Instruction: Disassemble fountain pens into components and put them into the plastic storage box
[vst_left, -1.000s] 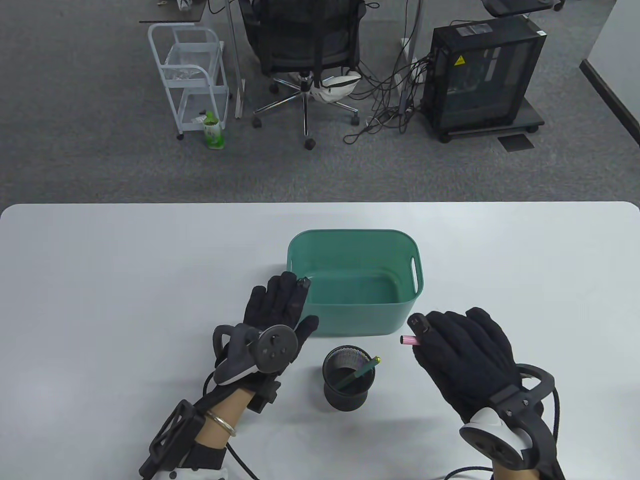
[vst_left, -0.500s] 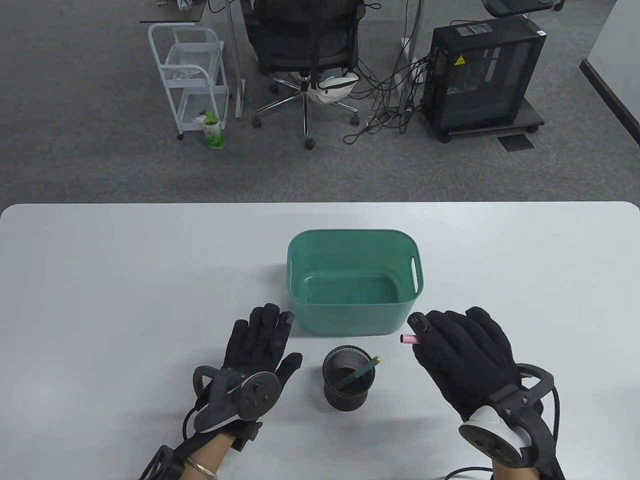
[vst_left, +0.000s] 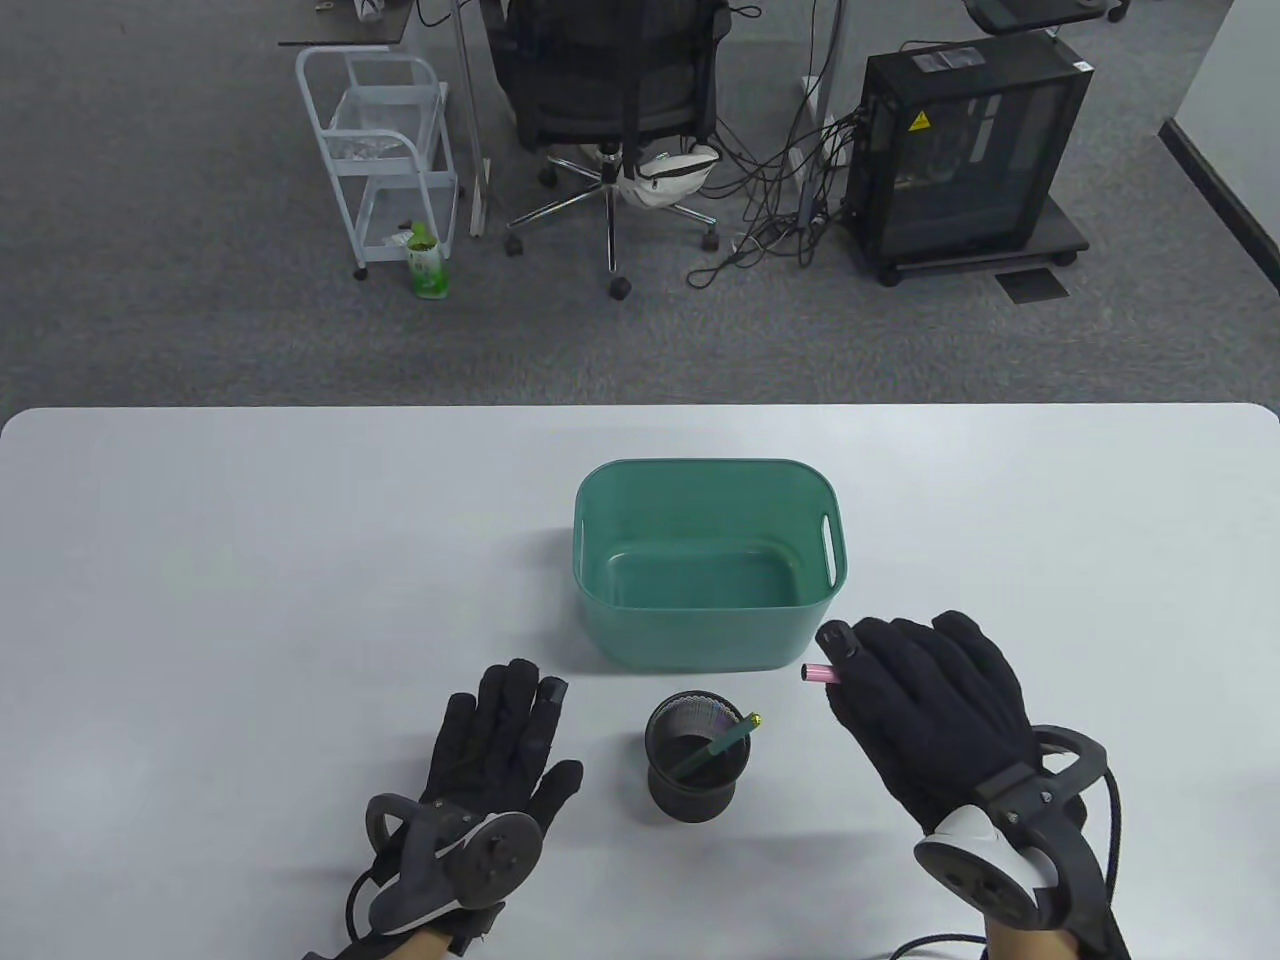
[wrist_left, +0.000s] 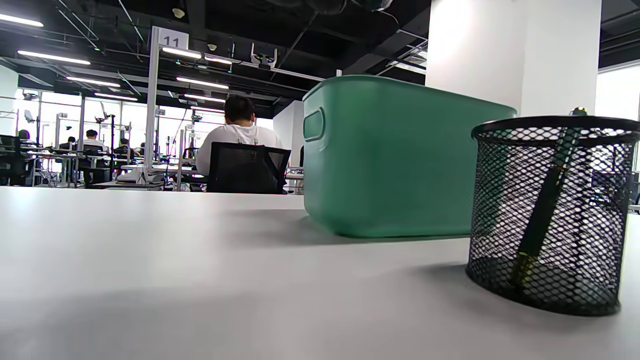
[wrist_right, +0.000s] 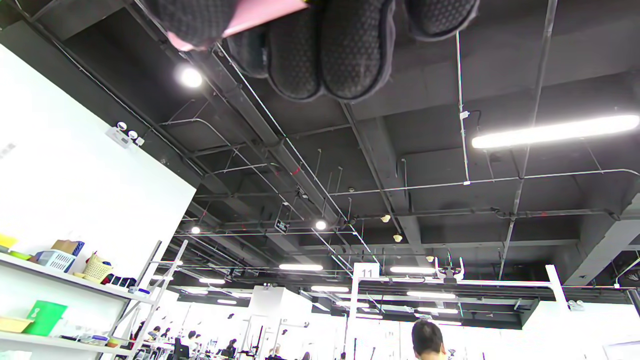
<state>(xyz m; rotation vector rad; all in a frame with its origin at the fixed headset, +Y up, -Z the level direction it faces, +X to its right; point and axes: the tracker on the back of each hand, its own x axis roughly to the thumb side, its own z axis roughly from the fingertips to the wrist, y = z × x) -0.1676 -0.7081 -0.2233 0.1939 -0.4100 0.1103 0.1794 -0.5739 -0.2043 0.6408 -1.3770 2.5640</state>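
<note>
Holding a pink pen part (vst_left: 822, 675), the right hand (vst_left: 925, 725) sits lower right of the table view, fingers curled round it w/ only the pink end sticking out left of the thumb. Right wrist view confirms: pink piece (wrist_right: 260, 11) pinched under the gloved fingertips (wrist_right: 345, 50) at top edge; rest of that frame is ceiling and lights.

Left hand (vst_left: 500, 745) lies flat lower left, fingers straight and spread, palm down on the white table (vst_left: 250, 560), holding nothing. Grey tracker on its back.

Green rectangular plastic storage box (vst_left: 705, 565) is centre frame; what shows of its floor is bare. Cutout handle on its right wall.

Black mesh pen cup (vst_left: 697, 755) stands just below the box, between the two hands, touching neither. One green fountain pen (vst_left: 725, 745) leans inside, gold tip up-right over the rim. Left wrist view shows same cup (wrist_left: 550, 215) near the box (wrist_left: 395, 155), apart from it, pen (wrist_left: 542, 200) tilted behind the mesh.
</note>
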